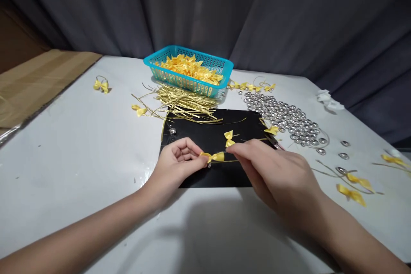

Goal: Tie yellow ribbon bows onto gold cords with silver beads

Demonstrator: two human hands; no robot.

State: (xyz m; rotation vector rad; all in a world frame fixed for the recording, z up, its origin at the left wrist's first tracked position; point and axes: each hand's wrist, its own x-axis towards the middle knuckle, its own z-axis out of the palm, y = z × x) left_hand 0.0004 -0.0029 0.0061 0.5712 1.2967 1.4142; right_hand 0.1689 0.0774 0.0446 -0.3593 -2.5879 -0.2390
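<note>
Over the black mat (199, 180), my left hand (180, 158) pinches a yellow ribbon bow (218, 157) by its left end between thumb and forefinger. A small silver bell or bead shows just below this bow. My right hand (272, 167) is closed a little to the right, its fingertips at a gold wire (230, 161) that runs from the bow. Beyond the right fingertips is a second yellow bow (229, 137); whether they touch it I cannot tell. The right hand hides part of the wire and the mat.
A turquoise basket (229, 68) of yellow bows stands at the back. Gold wires (186, 100) lie before it. Silver beads (282, 115) spread to the right, near pliers (274, 141). Loose bows (351, 195) lie at right, and a wired bow (101, 86) at left. Cardboard (41, 81) borders the left.
</note>
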